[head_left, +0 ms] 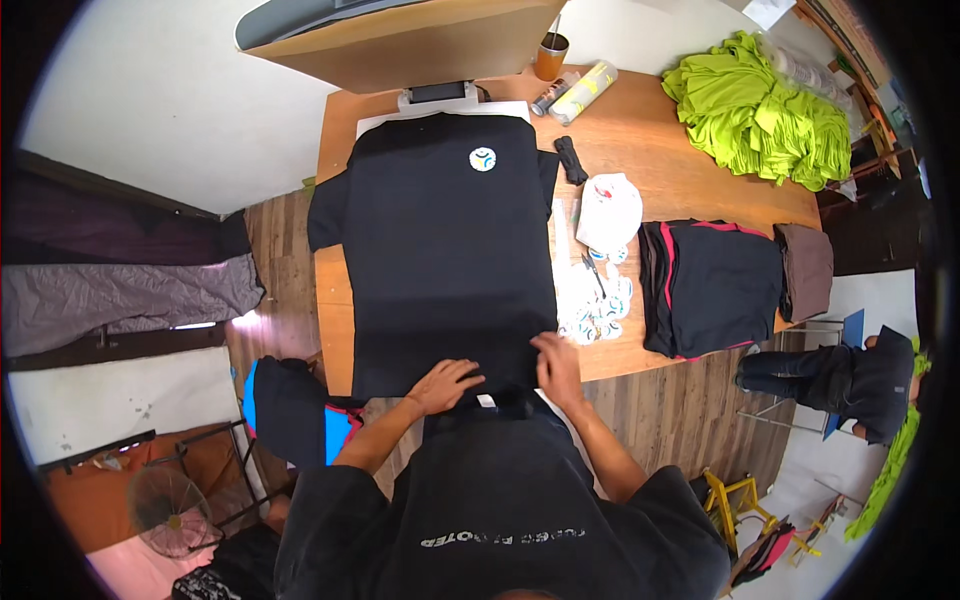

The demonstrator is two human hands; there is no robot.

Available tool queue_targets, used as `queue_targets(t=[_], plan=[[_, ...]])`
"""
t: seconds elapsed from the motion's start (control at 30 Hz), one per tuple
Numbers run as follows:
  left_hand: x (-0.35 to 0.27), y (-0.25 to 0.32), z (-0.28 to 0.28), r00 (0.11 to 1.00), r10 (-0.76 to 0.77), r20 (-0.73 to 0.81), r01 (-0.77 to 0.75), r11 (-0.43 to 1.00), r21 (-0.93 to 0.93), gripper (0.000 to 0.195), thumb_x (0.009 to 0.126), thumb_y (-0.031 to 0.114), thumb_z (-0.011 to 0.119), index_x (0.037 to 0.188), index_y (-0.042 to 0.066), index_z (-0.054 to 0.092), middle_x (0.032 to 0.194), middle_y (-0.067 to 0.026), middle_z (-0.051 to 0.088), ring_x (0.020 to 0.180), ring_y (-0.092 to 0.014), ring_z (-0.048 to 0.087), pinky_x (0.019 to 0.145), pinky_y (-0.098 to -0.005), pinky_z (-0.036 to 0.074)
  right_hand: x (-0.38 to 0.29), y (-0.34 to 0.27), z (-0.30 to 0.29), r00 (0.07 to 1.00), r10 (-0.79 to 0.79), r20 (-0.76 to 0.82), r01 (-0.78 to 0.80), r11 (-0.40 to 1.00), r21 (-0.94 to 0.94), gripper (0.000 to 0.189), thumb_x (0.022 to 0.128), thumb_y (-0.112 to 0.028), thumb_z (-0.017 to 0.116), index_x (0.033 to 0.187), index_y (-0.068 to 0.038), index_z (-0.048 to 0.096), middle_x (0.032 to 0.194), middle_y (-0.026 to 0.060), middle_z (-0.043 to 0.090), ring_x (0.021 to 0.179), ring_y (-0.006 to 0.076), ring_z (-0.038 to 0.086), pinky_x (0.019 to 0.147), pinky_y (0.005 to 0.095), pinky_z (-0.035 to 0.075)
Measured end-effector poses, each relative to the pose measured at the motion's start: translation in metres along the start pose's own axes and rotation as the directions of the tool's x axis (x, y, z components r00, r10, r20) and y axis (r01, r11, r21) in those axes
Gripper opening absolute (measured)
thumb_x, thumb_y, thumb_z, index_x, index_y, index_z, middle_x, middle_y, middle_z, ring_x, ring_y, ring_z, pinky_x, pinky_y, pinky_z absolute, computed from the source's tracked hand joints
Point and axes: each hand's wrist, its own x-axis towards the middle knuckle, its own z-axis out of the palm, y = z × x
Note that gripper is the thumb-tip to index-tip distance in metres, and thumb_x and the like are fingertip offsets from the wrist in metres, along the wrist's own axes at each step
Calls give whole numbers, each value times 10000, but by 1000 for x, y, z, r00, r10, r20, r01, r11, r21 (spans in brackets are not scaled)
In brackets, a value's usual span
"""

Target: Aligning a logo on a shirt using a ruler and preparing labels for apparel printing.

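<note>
A black short-sleeved T-shirt (450,262) lies spread flat in front of me, its collar end away from me. One round white badge (482,159) with a blue, yellow and green mark sits at its upper right. My left hand (444,386) rests palm down on the hem, fingers stretched out. At the hem's right corner is my right hand (556,367), fingers bent at the cloth's edge; whether they pinch it cannot be seen. Several loose round badges (600,319) are heaped to the right of the shirt, with a slim black tool (595,276) beside them.
A heat press platen (405,45) stands raised behind the shirt. On the wooden table (637,150) are a white bundle (611,211), a plastic-wrapped roll (583,93), a tumbler (551,56), folded dark garments (716,289) and lime-green garments (757,112). Another person (847,386) is at right.
</note>
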Motion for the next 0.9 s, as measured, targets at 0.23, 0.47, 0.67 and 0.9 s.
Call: queue_targets(t=[0.23,0.47,0.67,0.9], plan=[[-88,-23,38,995,-31,99,29,999,21,513,1062,190,460,1569,158,394,1676,-93,268,1545,-279,252,1263,-444,195,-78,63,-10,749,-262,609,395,914,-92,486,882,-74,623,1364,-124,601,1525,111,484,1421,342,426,1162,437,369],[-92,-19,-11,880,-172,-443,136,984,-113,308,958,94,625,1263,72,656,1250,-126,620,1145,-290,610,942,-419,487,-58,41,-75,884,137,446,-124,991,-59,215,862,-11,579,1030,-33,712,982,149,709,867,378,690,769,419,555],[17,-62,-122,519,-347,-781,457,885,-89,434,955,207,671,1370,100,601,1445,-163,514,1362,-373,467,1132,-494,331,113,5,-47,990,-129,-48,124,988,-97,302,938,-46,603,1232,-57,669,1341,153,626,1227,370,587,1059,460,441],[19,-143,-98,237,-696,-677,604,652,-459,609,1047,408,534,1554,99,398,1580,-204,401,1468,-375,365,1195,-491,275,124,47,-22,960,272,68,-277,957,83,554,1059,-253,483,1533,6,363,1560,271,391,1442,423,397,1185,453,330]])
